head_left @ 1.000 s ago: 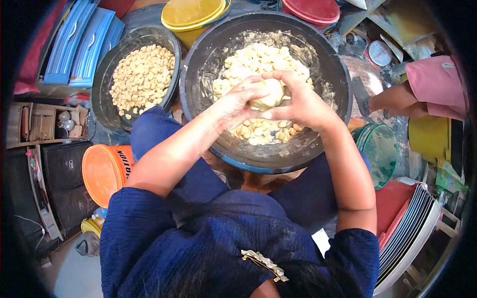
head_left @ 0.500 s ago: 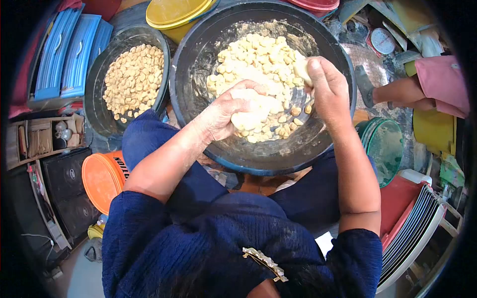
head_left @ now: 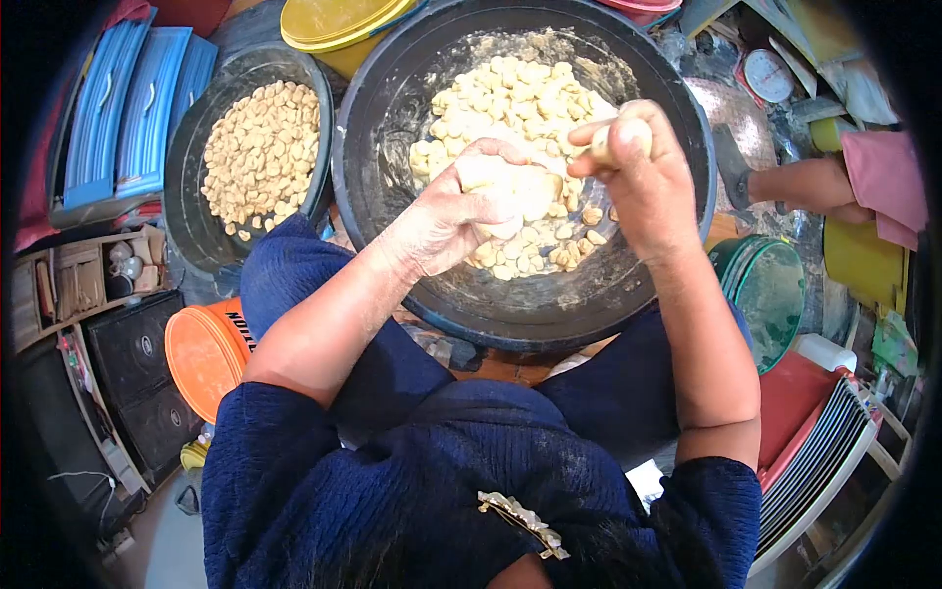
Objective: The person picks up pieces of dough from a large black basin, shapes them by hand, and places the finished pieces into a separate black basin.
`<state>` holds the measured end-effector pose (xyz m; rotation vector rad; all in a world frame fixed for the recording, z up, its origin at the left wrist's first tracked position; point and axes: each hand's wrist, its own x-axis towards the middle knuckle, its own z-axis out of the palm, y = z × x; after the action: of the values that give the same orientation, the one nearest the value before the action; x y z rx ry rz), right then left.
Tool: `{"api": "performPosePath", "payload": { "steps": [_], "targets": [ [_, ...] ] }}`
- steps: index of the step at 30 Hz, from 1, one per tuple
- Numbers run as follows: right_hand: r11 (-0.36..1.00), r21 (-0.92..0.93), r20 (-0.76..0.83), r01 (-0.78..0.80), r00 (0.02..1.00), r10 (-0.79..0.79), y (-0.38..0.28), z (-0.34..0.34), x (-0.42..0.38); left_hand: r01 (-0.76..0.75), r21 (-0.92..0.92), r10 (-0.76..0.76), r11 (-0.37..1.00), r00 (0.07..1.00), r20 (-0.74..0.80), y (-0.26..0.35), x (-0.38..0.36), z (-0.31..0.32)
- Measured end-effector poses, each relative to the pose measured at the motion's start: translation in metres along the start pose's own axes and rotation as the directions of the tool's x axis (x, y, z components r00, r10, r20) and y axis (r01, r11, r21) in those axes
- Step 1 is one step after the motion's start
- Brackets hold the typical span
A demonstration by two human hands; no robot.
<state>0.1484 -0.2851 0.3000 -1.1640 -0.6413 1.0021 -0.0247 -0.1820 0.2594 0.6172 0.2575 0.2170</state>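
Note:
A large black basin stands in front of my knees, holding many small flattened pale dough pieces and smears of flour. Over its near half, my left hand is closed around a soft lump of pale dough, which bulges out past the fingers. My right hand is raised over the basin's right side, just right of the lump. Between its thumb and curled fingers it pinches a small dough piece. A few browner pieces lie below, between the hands.
At left, a smaller dark basin holds browner pieces. A yellow lidded bucket, an orange bucket and a green bucket stand around. Another person's leg and a dial scale are at right.
My right hand has turned and its fingers now point left toward the lump, with the small piece showing at the thumb. The left hand keeps its dough with slightly shifted fingers.

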Motion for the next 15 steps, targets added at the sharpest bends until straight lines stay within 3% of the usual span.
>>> {"api": "performPosePath", "payload": {
  "steps": [3, 4, 5, 8, 10, 12, 14, 15],
  "targets": [
    [0.990, -0.139, 0.001, -0.008, 1.000, 0.008, -0.008, -0.001, -0.001, 0.000, -0.063, 0.000, 0.998, 1.000, -0.002, -0.005, 0.002, -0.006],
    [0.853, -0.491, 0.167, 0.176, 0.980, -0.106, -0.007, -0.003, -0.002, 0.013, -0.081, -0.011, 0.997, 1.000, 0.016, -0.007, 0.003, -0.007],
    [0.572, -0.731, 0.358, 0.373, 0.922, -0.145, -0.006, -0.004, -0.003, 0.013, -0.081, -0.012, 0.997, 1.000, 0.015, -0.008, 0.002, -0.007],
    [0.487, -0.743, 0.436, 0.460, 0.884, -0.170, -0.007, 0.018, -0.010, -0.029, -0.114, 0.024, 0.993, 0.999, -0.043, -0.010, 0.002, -0.003],
    [0.548, -0.730, 0.438, 0.408, 0.895, -0.083, -0.003, 0.011, -0.009, -0.017, -0.099, 0.016, 0.995, 1.000, -0.009, -0.012, 0.002, -0.011],
    [0.678, -0.735, 0.017, 0.008, 1.000, 0.006, -0.006, 0.010, -0.008, -0.003, -0.101, 0.006, 0.995, 1.000, 0.030, -0.010, 0.002, -0.015],
    [0.685, -0.728, 0.012, 0.010, 1.000, -0.002, -0.014, 0.009, -0.005, 0.010, -0.104, -0.003, 0.995, 0.998, 0.070, -0.010, 0.001, -0.013],
    [0.601, -0.755, 0.243, 0.261, 0.963, -0.112, -0.014, 0.009, -0.006, 0.007, -0.145, -0.005, 0.989, 1.000, 0.013, -0.009, 0.000, -0.010]
  ]
}}
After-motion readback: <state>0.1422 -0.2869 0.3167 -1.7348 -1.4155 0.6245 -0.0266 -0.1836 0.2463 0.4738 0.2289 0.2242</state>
